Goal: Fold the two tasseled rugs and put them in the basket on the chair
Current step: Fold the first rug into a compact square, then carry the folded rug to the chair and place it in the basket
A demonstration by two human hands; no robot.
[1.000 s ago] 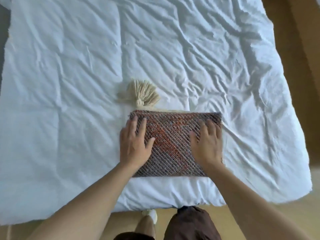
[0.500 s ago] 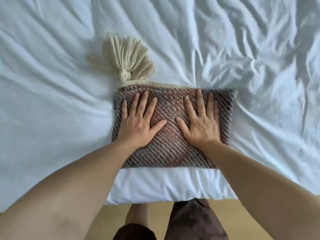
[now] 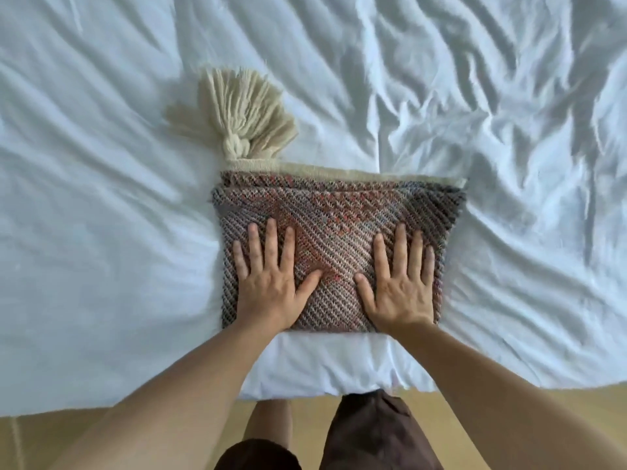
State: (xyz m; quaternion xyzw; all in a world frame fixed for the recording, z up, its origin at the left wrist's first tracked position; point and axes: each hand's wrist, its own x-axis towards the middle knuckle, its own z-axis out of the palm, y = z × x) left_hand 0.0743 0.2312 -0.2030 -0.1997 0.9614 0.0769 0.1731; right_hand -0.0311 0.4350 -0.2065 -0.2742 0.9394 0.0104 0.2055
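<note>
A folded woven rug (image 3: pixel 339 218), grey-brown with reddish patches, lies as a thick rectangle near the front edge of the bed. A cream tassel (image 3: pixel 244 113) fans out from its far left corner, and a cream hem runs along its far edge. My left hand (image 3: pixel 271 279) lies flat on the rug's near left part with fingers spread. My right hand (image 3: pixel 398 286) lies flat on its near right part, likewise spread. Neither hand grips anything. No second rug, basket or chair is in view.
A wrinkled white sheet (image 3: pixel 509 130) covers the bed on all sides of the rug. The bed's front edge (image 3: pixel 322 378) is just below my wrists. Below it are a wooden floor (image 3: pixel 51 432) and my legs in dark brown shorts (image 3: pixel 373 435).
Both hands have slid back from the rug's far part toward its near edge and moved further apart, still flat. The view has come closer to the bed.
</note>
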